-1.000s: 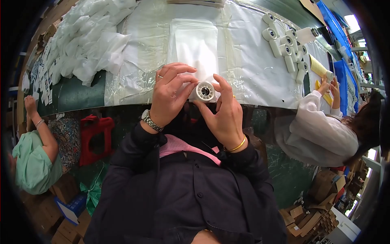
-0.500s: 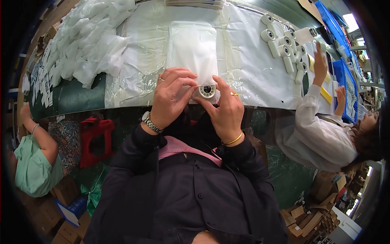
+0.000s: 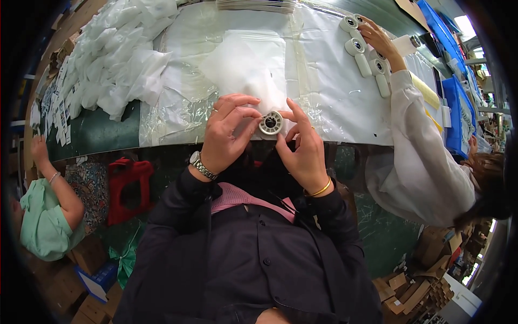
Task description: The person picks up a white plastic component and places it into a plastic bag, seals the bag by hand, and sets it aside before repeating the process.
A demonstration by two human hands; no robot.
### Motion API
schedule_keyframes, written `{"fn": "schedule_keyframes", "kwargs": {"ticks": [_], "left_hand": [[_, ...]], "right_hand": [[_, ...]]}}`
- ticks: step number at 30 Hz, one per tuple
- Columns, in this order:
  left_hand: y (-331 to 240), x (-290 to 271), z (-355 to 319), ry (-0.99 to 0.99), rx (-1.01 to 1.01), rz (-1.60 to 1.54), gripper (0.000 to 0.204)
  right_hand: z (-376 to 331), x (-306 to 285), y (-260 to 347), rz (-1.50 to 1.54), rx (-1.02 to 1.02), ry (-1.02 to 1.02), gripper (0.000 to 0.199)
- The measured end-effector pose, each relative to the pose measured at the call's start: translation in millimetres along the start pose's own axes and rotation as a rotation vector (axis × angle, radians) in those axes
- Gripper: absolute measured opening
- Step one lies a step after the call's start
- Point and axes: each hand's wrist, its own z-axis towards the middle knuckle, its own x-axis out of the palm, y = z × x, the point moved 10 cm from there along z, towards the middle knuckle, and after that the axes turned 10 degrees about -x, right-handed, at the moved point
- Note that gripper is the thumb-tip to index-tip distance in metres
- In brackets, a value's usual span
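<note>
Plastic-covered table (image 3: 334, 92): left hand (image 3: 224, 135), right hand (image 3: 305, 148) pinching white spool (image 3: 271, 123).

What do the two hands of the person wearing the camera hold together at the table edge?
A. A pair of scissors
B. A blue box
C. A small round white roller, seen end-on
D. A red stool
C: the left hand and right hand pinch a small round white roller, its end face toward the camera, in front of a clear plastic bag.
</note>
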Motion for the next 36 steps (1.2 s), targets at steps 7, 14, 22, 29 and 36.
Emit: {"fn": "schedule_keyframes", "kwargs": {"ticks": [7,14,22,29,36], "left_hand": [[-9,3,1,0.049,0.019,0.045,0.061],[-10,8,4,0.032,0.054,0.227,0.076],[1,-3,27,-0.152,-0.068,0.528,0.074],[11,4,13,-0.041,-0.244,0.546,0.064],[12,-21,-3,-0.004,-0.347,0.273,0.066]], "right_hand": [[14,-25,0,-0.365,-0.129,-0.242,0.050],[22,-17,7,-0.390,-0.282,-0.214,0.010],[0,10,-55,0.400,0.301,-0.127,0.016],[4,-7,-26,0.031,0.262,-0.077,0.018],[-5,0,-38,0.257,0.309,-0.051,0.022]]}}
